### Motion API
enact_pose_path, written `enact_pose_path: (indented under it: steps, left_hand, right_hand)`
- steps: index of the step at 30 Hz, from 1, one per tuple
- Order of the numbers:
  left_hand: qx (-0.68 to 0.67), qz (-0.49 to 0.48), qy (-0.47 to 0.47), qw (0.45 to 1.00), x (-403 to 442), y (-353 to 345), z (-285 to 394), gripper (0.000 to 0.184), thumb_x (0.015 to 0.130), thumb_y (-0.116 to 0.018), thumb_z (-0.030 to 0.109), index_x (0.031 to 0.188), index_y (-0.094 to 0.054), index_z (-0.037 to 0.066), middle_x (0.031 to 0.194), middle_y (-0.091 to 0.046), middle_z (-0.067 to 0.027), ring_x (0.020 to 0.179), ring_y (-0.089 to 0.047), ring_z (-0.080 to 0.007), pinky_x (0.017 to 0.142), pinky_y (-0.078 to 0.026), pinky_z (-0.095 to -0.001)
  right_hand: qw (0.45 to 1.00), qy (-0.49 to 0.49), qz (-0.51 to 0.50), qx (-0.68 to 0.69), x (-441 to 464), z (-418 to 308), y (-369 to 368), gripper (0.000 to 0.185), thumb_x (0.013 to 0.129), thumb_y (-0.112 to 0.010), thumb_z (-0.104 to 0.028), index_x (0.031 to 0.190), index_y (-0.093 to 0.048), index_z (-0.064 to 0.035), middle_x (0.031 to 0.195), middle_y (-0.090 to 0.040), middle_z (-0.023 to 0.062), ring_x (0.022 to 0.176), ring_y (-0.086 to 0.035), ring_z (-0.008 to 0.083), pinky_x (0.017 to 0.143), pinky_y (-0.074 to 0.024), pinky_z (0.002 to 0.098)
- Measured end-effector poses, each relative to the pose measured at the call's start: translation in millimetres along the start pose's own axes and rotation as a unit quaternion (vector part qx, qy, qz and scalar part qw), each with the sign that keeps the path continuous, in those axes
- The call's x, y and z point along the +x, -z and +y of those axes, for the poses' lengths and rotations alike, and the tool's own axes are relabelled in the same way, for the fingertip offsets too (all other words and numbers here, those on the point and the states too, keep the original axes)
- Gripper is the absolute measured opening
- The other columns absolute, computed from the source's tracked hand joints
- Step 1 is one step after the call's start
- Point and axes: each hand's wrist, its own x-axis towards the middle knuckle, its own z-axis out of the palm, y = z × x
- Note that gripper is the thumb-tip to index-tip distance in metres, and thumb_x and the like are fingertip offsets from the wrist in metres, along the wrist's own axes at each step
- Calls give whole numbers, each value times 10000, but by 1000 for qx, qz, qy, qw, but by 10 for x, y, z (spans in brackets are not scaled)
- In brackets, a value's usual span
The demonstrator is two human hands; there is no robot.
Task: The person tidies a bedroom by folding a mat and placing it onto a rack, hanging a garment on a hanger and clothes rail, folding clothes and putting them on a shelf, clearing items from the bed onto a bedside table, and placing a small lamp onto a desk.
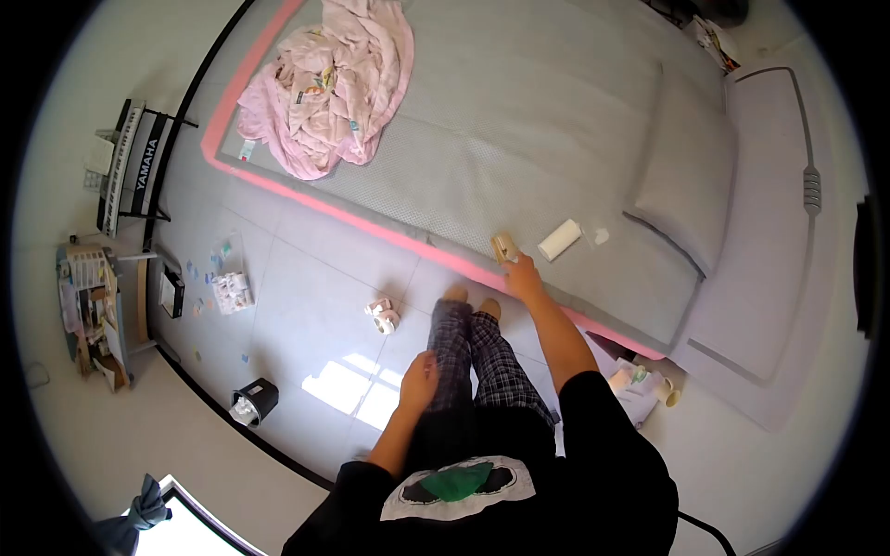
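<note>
At the near edge of the bed, my right hand (pixel 525 279) is closed around a tan, oblong thing that looks like a brush (pixel 504 247). It is against the grey bed mat (pixel 464 185), and my fingers hide part of it. Just right of it lies a white roll (pixel 560 240), with a small white patch (pixel 602 236) beside it. My left hand (pixel 421 378) hangs by my left thigh, its fingers curled in and nothing seen in them.
A pink crumpled quilt (pixel 334 88) lies at the bed's far left, a grey pillow (pixel 686 171) at the right. White sandals (pixel 382 316), a black bin (pixel 255 402) and a clear bag (pixel 230 278) are on the floor. A Yamaha keyboard (pixel 144 167) stands by the left wall.
</note>
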Motion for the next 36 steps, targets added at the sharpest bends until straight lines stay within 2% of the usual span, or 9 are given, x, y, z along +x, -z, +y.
enact_pose_path:
  steps: [9,15,18,23,27,31,33,35,36]
  left_hand:
    - [42,-35,59,997,-100,-123,-280,273,866,-481,182,1101,-501,45,945,-600,-166,829,-597,-277,717,-468,-350]
    - [61,-30,-29,997,77,-128,-74,315,820,-518,91,1124,-478,18,1003,-578,-155,859,-585,-264,751,-462,-344]
    - [29,-49,-71,996,317,-151,215,564,772,-595,74,1260,-323,-2,1193,-455,-177,1053,-497,-268,855,-424,-359]
    - [-123,-266,-130,947,487,-388,1100,599,789,-630,127,1278,-303,13,1182,-432,-172,1079,-459,-250,852,-446,-344]
    - [37,-470,-215,855,347,-730,1615,453,785,-643,159,1173,-455,21,1002,-551,-125,877,-562,-196,730,-477,-289]
    - [130,-640,-190,733,-174,-1099,1721,307,818,-605,113,1083,-532,-24,897,-579,-86,788,-561,-132,698,-473,-250]
    - [165,-690,-196,677,-538,-1208,1588,272,824,-595,105,1056,-558,-32,863,-582,-70,778,-562,-123,695,-477,-243]
    - [185,-749,-171,612,-966,-1235,1423,272,831,-584,94,1068,-550,-34,875,-580,-73,771,-564,-127,710,-485,-251]
    - [169,-762,-141,609,-1203,-1198,1309,241,818,-586,99,1025,-571,-22,845,-601,-65,737,-560,-108,655,-470,-236]
  right_hand:
    - [977,-133,-46,160,446,224,-527,237,749,-525,-104,964,-598,-37,1198,-434,181,1093,-434,343,898,-412,417]
    - [968,-37,90,230,-91,-103,-214,219,720,-552,-58,934,-586,-26,1096,-522,174,1050,-477,323,893,-394,410]
    - [932,-46,147,330,-715,-417,106,160,735,-564,-74,888,-607,-59,1070,-528,168,1047,-479,317,889,-391,404]
    - [858,-103,236,443,-2026,-994,940,173,719,-607,-41,892,-602,-40,1026,-521,135,968,-514,278,834,-417,334]
    - [797,-177,403,414,-2858,-1164,1127,106,700,-588,-19,806,-595,-23,996,-527,129,925,-526,280,798,-427,329]
    - [656,-323,522,438,-3658,-1573,1017,84,696,-586,5,760,-604,-46,993,-517,126,936,-518,281,790,-424,308]
    - [618,-369,573,392,-3920,-1863,646,174,734,-579,-9,903,-580,-50,994,-521,120,960,-523,258,800,-434,301]
    - [408,-395,706,423,-4057,-2200,400,305,785,-553,-35,1081,-478,-44,992,-524,108,968,-535,217,803,-447,282]
    - [361,-397,689,487,-4199,-2362,309,474,809,-553,-37,1234,-343,-41,1050,-522,88,959,-546,193,774,-475,304]
